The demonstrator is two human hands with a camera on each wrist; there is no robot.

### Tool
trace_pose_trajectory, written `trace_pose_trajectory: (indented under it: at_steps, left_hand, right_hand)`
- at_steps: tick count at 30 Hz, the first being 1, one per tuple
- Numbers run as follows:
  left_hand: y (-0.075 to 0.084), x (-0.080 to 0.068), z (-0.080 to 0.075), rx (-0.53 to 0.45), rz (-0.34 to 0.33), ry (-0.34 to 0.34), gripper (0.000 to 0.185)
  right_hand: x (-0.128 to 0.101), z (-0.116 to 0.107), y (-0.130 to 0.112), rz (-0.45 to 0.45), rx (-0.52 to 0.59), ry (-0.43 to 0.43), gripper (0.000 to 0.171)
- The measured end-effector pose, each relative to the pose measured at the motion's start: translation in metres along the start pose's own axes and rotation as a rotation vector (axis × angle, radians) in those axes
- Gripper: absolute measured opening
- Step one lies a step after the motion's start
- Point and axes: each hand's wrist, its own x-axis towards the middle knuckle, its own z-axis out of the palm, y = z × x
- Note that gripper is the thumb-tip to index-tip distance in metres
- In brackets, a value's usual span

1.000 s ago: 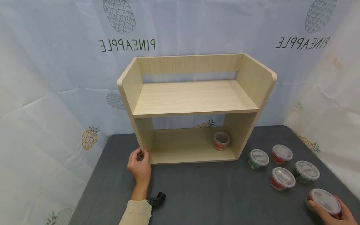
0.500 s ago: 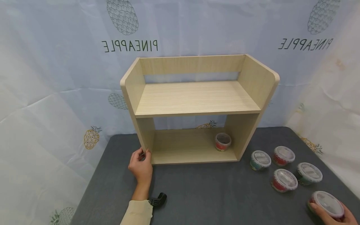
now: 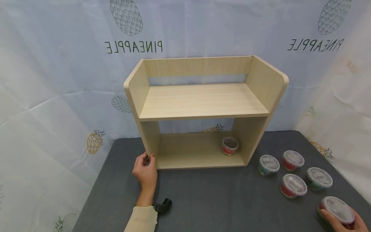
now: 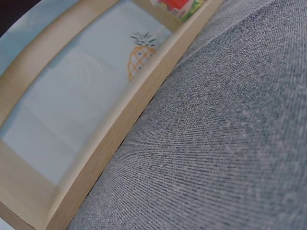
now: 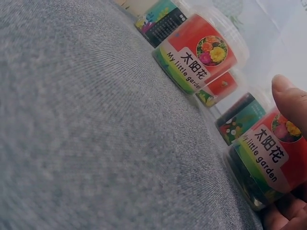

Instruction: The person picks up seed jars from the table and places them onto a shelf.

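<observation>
My left hand (image 3: 145, 170) pinches the lower front corner of the left side panel of a light wooden two-tier shelf (image 3: 203, 100). At the far right front, my right hand (image 3: 352, 222) grips a clear-lidded plastic cup (image 3: 337, 209), thumb on one side and fingers on the other. Its red and green label reads "My little garden" in the right wrist view, where its base is right at the grey cloth and the thumb (image 5: 290, 100) shows beside it. Inside the shelf's lower tier, at the right, stands another red-labelled cup (image 3: 230, 146).
Several more lidded cups stand right of the shelf: a green one (image 3: 268, 165), a red one (image 3: 292, 160), a dark green one (image 3: 318, 178) and a nearer red one (image 3: 293, 186). Dark grey cloth (image 3: 208, 199) covers the table. A pineapple-print curtain (image 3: 69, 71) hangs behind and at both sides.
The head view has shifted slightly, so everything appears a little further right. Both hands keep their hold, and the shelf and cups stay where they were.
</observation>
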Motion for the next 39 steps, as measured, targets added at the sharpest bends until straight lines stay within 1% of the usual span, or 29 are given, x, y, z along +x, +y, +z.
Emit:
trace_pose_trajectory:
  at_steps: [5, 8, 11, 14, 16, 17, 19, 20, 21, 23, 26, 28, 29, 30, 31, 33, 35, 37, 39]
  left_hand:
    - [0.000, 0.002, 0.000, 0.007, 0.005, -0.009, 0.013]
    - [0.000, 0.002, 0.000, 0.005, 0.007, -0.003, 0.013]
    - [0.000, 0.003, 0.001, 0.012, 0.006, -0.002, 0.013]
    - [0.000, 0.003, 0.002, 0.008, 0.001, -0.007, 0.012]
    - [0.001, 0.002, 0.002, -0.001, -0.003, -0.010, 0.011]
    - [0.001, 0.002, 0.002, -0.009, -0.002, -0.010, 0.012]
    - [0.002, 0.002, 0.003, -0.015, 0.005, -0.008, 0.012]
    - [0.002, 0.002, 0.003, -0.016, 0.011, -0.008, 0.012]
    - [0.002, 0.003, 0.003, -0.017, 0.013, -0.007, 0.012]
    - [0.002, 0.003, 0.003, -0.017, 0.017, -0.003, 0.013]
    - [0.001, 0.004, 0.003, -0.010, 0.019, 0.002, 0.013]
    - [0.001, 0.004, 0.003, -0.014, 0.018, 0.004, 0.013]
    - [0.001, 0.004, 0.003, -0.018, 0.018, 0.004, 0.013]
    - [0.001, 0.004, 0.002, -0.017, 0.018, 0.005, 0.013]
    - [0.001, 0.004, 0.002, -0.017, 0.015, 0.003, 0.013]
    - [0.000, 0.003, 0.001, -0.019, 0.009, -0.002, 0.012]
    - [-0.002, 0.002, 0.001, -0.015, 0.004, -0.004, 0.012]
    - [-0.003, 0.001, 0.000, -0.014, -0.001, -0.005, 0.012]
    - [-0.003, 0.000, 0.000, -0.007, 0.004, 0.003, 0.012]
  right_hand:
    - [-0.003, 0.005, 0.001, -0.029, 0.031, 0.062, 0.057]
    - [-0.006, 0.008, 0.000, -0.058, 0.011, 0.095, 0.060]
    - [-0.012, 0.011, -0.003, -0.084, 0.060, 0.125, 0.066]
    - [-0.023, 0.013, -0.013, -0.122, 0.116, 0.162, 0.071]
    - [-0.032, 0.015, -0.024, -0.174, 0.138, 0.188, 0.067]
    - [-0.037, 0.016, -0.032, -0.214, 0.124, 0.202, 0.065]
    - [-0.047, 0.019, -0.049, -0.291, 0.150, 0.208, 0.061]
    - [-0.052, 0.021, -0.059, -0.341, 0.151, 0.197, 0.059]
    - [-0.057, 0.023, -0.069, -0.375, 0.203, 0.170, 0.058]
    - [-0.069, 0.029, -0.088, -0.406, 0.235, 0.098, 0.058]
    - [-0.090, 0.044, -0.112, -0.437, 0.156, 0.034, 0.061]
    - [-0.104, 0.058, -0.125, -0.443, 0.066, -0.017, 0.065]
    - [-0.109, 0.066, -0.128, -0.488, 0.035, -0.035, 0.067]
    - [-0.113, 0.075, -0.131, -0.527, 0.001, -0.062, 0.070]
    - [-0.117, 0.086, -0.133, -0.567, 0.014, -0.100, 0.071]
    - [-0.122, 0.108, -0.133, -0.651, 0.040, -0.209, 0.072]
    - [-0.127, 0.131, -0.129, -0.716, 0.024, -0.314, 0.070]
    - [-0.132, 0.154, -0.126, -0.709, 0.018, -0.429, 0.068]
    - [-0.135, 0.177, -0.124, -0.666, -0.003, -0.541, 0.069]
